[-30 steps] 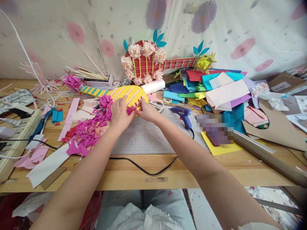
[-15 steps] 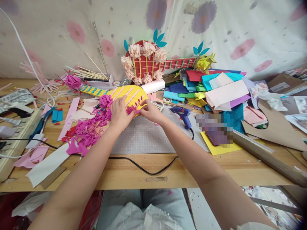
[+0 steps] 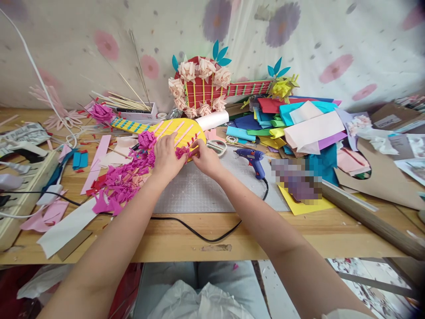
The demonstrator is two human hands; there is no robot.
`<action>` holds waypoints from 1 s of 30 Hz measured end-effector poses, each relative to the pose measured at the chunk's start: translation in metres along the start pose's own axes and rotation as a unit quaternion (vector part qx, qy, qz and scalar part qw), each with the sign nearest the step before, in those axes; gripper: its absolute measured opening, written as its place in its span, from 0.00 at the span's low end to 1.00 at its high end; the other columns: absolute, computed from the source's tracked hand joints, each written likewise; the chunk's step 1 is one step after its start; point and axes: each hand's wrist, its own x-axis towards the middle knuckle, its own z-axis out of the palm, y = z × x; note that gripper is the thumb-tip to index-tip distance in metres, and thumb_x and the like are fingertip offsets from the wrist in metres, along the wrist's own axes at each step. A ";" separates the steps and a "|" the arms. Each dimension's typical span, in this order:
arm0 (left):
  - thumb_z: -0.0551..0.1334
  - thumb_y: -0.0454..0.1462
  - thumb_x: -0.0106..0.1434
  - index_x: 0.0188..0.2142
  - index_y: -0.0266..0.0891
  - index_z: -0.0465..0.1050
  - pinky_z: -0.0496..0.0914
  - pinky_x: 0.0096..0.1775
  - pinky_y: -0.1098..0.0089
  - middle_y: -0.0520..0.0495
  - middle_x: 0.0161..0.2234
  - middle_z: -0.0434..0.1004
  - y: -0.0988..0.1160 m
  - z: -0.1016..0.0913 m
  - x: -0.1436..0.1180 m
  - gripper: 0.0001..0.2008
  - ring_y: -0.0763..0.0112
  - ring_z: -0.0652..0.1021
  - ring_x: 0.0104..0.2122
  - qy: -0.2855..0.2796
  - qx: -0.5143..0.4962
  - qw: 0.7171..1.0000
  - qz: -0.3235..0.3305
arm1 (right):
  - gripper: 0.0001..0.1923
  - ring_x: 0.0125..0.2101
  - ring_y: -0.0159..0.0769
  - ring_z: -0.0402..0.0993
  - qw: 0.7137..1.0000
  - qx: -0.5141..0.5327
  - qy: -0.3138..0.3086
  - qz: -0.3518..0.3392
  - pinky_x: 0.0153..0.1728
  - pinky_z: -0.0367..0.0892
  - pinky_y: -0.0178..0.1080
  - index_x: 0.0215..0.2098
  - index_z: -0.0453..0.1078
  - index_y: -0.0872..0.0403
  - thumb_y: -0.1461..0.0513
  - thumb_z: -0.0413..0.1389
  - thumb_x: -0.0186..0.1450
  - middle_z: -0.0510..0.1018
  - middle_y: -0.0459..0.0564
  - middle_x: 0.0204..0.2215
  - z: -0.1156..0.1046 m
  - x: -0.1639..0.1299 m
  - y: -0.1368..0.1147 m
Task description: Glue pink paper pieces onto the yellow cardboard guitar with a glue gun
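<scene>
A yellow craft guitar (image 3: 171, 125) with pink paper strips and red pegs lies on the grey cutting mat (image 3: 199, 195). My left hand (image 3: 166, 155) grips its lower body, fingers over the face and thumb by the near edge. At that edge sits a magenta paper flower (image 3: 181, 152). From the other side my right hand (image 3: 206, 157) pinches at the flower's right edge; its fingertips are partly hidden. Another magenta flower (image 3: 146, 140) is left of my left hand, above a heap of magenta paper pieces (image 3: 116, 186).
A blue glue gun (image 3: 251, 160) lies at the right of the mat, its black cord (image 3: 212, 240) looping along the front. Behind stands a red craft guitar (image 3: 199, 88) with pale pink flowers. Coloured paper sheets (image 3: 312, 126) pile up at right. A power strip (image 3: 29, 195) is at left.
My right hand has shifted slightly left and its fingers have curled in closer to the magenta flower. My left hand and the yellow guitar stay nearly in place.
</scene>
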 end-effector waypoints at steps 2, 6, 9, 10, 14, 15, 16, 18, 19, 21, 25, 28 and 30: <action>0.62 0.37 0.52 0.56 0.40 0.58 0.57 0.56 0.54 0.38 0.53 0.65 0.000 0.000 0.000 0.31 0.52 0.64 0.55 0.001 -0.001 1.000 0.000 | 0.16 0.36 0.41 0.75 1.000 0.002 0.003 0.005 0.38 0.66 0.43 0.42 0.58 0.50 0.68 0.49 0.56 0.80 0.46 0.35 0.000 0.000 -0.001; 0.62 0.36 0.52 0.56 0.40 0.58 0.57 0.56 0.54 0.38 0.54 0.65 0.002 0.000 0.000 0.31 0.52 0.64 0.56 0.000 -0.004 1.000 0.001 | 0.16 0.35 0.41 0.75 1.000 0.007 0.005 0.016 0.37 0.66 0.43 0.42 0.57 0.49 0.68 0.49 0.56 0.80 0.47 0.35 -0.001 -0.001 -0.002; 0.62 0.37 0.52 0.56 0.40 0.58 0.57 0.56 0.54 0.38 0.54 0.65 0.003 -0.001 0.000 0.31 0.52 0.64 0.56 -0.003 -0.004 1.000 0.001 | 0.15 0.33 0.41 0.75 0.999 0.014 0.014 0.027 0.36 0.66 0.43 0.41 0.57 0.49 0.68 0.50 0.55 0.79 0.47 0.35 -0.002 -0.001 -0.001; 0.62 0.37 0.52 0.56 0.39 0.58 0.57 0.56 0.54 0.38 0.54 0.65 0.003 -0.001 0.000 0.31 0.52 0.64 0.56 -0.004 -0.004 1.000 0.001 | 0.15 0.33 0.40 0.75 0.999 0.018 0.017 0.029 0.36 0.66 0.42 0.41 0.57 0.49 0.68 0.50 0.55 0.79 0.47 0.35 -0.002 -0.001 -0.002; 0.62 0.36 0.52 0.56 0.38 0.58 0.57 0.56 0.54 0.37 0.54 0.65 0.003 -0.001 0.001 0.31 0.52 0.64 0.56 -0.005 0.000 1.000 0.002 | 0.15 0.33 0.38 0.75 0.998 0.049 0.009 0.033 0.37 0.66 0.42 0.40 0.57 0.49 0.68 0.51 0.54 0.79 0.46 0.34 -0.001 0.001 -0.003; 0.62 0.36 0.52 0.56 0.39 0.58 0.57 0.56 0.54 0.37 0.54 0.65 0.003 -0.001 0.001 0.31 0.52 0.64 0.56 -0.005 0.001 1.000 0.003 | 0.15 0.33 0.38 0.75 0.998 0.057 0.007 0.033 0.37 0.66 0.42 0.40 0.57 0.49 0.68 0.51 0.54 0.79 0.46 0.34 -0.001 0.002 -0.003; 0.62 0.36 0.52 0.56 0.39 0.58 0.57 0.56 0.54 0.37 0.54 0.65 0.003 -0.001 0.001 0.31 0.52 0.64 0.55 -0.004 0.002 1.000 0.003 | 0.15 0.33 0.37 0.75 0.997 0.063 0.007 0.033 0.38 0.66 0.42 0.40 0.57 0.49 0.68 0.51 0.54 0.79 0.46 0.34 0.000 0.002 -0.003; 0.62 0.36 0.52 0.56 0.39 0.58 0.57 0.56 0.54 0.38 0.54 0.65 0.003 -0.002 0.001 0.31 0.52 0.64 0.55 -0.003 0.002 1.000 0.004 | 0.15 0.33 0.37 0.75 0.997 0.069 0.008 0.030 0.38 0.66 0.42 0.40 0.57 0.49 0.68 0.51 0.54 0.79 0.46 0.34 0.000 0.002 -0.002; 0.62 0.36 0.52 0.56 0.39 0.58 0.57 0.56 0.54 0.38 0.54 0.65 0.003 -0.002 0.001 0.31 0.52 0.64 0.55 -0.003 0.001 1.000 0.004 | 0.16 0.33 0.37 0.75 0.997 0.071 0.009 0.030 0.38 0.66 0.42 0.40 0.57 0.49 0.68 0.51 0.54 0.79 0.46 0.34 0.000 0.002 -0.001; 0.62 0.36 0.52 0.56 0.39 0.58 0.57 0.56 0.54 0.38 0.54 0.65 0.003 -0.002 0.001 0.31 0.52 0.64 0.55 -0.003 0.000 1.000 0.003 | 0.16 0.33 0.37 0.75 0.997 0.074 0.011 0.034 0.38 0.66 0.42 0.40 0.57 0.49 0.69 0.51 0.54 0.79 0.46 0.34 -0.001 0.002 -0.001; 0.62 0.36 0.52 0.56 0.39 0.58 0.56 0.56 0.54 0.37 0.54 0.64 0.004 -0.003 0.001 0.31 0.52 0.63 0.56 -0.010 -0.004 1.000 0.001 | 0.15 0.34 0.37 0.75 0.996 0.075 0.007 0.048 0.39 0.66 0.42 0.38 0.56 0.50 0.69 0.51 0.54 0.79 0.46 0.33 -0.003 -0.001 -0.004; 0.62 0.37 0.53 0.56 0.39 0.57 0.56 0.57 0.54 0.37 0.54 0.64 0.004 -0.004 0.001 0.31 0.52 0.63 0.56 -0.011 -0.006 1.000 0.002 | 0.15 0.35 0.37 0.75 0.992 0.102 0.001 0.080 0.39 0.66 0.42 0.36 0.55 0.50 0.69 0.53 0.53 0.79 0.45 0.31 -0.005 -0.002 -0.007; 0.62 0.37 0.53 0.56 0.39 0.57 0.56 0.57 0.54 0.37 0.54 0.64 0.004 -0.003 0.000 0.31 0.52 0.63 0.56 -0.008 -0.007 1.000 0.005 | 0.16 0.33 0.36 0.75 0.982 0.143 -0.007 0.126 0.37 0.66 0.41 0.35 0.55 0.50 0.68 0.55 0.52 0.79 0.44 0.30 -0.006 -0.002 -0.007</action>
